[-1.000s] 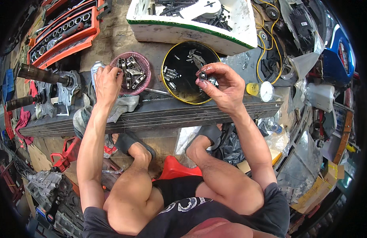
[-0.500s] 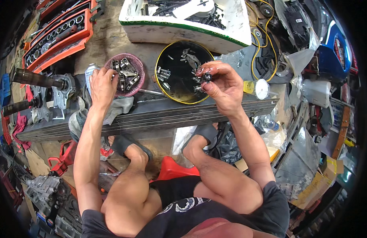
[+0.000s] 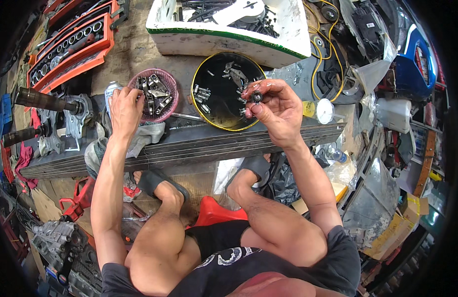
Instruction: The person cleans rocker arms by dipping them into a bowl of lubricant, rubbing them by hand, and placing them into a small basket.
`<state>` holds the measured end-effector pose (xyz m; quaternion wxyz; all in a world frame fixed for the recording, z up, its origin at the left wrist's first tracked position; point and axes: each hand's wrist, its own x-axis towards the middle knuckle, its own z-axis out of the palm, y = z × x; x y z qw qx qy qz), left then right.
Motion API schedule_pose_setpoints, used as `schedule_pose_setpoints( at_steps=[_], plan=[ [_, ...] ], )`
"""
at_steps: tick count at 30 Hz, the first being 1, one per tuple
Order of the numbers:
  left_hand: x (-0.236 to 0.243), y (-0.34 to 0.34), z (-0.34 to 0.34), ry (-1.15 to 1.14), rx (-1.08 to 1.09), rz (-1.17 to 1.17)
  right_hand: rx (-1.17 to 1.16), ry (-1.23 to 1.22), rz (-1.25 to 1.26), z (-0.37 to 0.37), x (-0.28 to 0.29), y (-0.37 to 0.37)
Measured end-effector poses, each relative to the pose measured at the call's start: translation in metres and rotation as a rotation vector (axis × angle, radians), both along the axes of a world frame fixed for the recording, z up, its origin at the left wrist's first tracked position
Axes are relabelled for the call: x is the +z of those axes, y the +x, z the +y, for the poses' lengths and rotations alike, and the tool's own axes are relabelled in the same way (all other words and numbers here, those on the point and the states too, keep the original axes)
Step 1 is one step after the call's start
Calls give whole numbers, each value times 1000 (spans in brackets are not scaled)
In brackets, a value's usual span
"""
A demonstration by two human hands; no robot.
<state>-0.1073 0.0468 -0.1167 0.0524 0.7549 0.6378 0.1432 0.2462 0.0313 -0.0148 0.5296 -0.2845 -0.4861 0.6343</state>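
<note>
My right hand [image 3: 278, 110] is over the right rim of a round black pan with a yellow edge [image 3: 193, 89]. Its wet, dirty thumb and fingers pinch a small dark round metal part [image 3: 257, 96]. In the pan lie small shiny metal cylinders [image 3: 203, 93] and a larger metal piece [image 3: 236, 75]. My left hand [image 3: 124, 111] is at the left side of a pink mesh basket [image 3: 175, 101] that holds several metal rocker arms [image 3: 158, 92]. Its fingers are bent together at the rim, and whatever they hold is hidden.
Behind the pan stands a white foam box [image 3: 229, 42] full of bolts and dark parts. An orange socket tray [image 3: 73, 47] lies far left, near a metal housing with shafts [image 3: 80, 111]. A spray can [image 3: 111, 90] and grey rag [image 3: 147, 138] are beside my left hand.
The view has shifted slightly. My right fingers have turned the small dark part a little, so its round end faces up more. The left hand stays by the basket.
</note>
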Motion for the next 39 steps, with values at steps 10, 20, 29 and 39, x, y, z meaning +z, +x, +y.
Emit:
schedule_pose_setpoints(
  at_steps=[10, 20, 29, 39],
  plan=[
    [2, -1, 2, -1, 13, -17, -81, -28, -96, -2, 2, -2],
    [3, -13, 1, -1, 66, 31, -85, 62, -76, 1, -5, -2],
    [8, -37, 12, 95, 132, 94, -113, 55, -163, 1, -16, 11],
    [-11, 10, -3, -239, 63, 157, -112, -138, -283, 3, -17, 8]
  ],
)
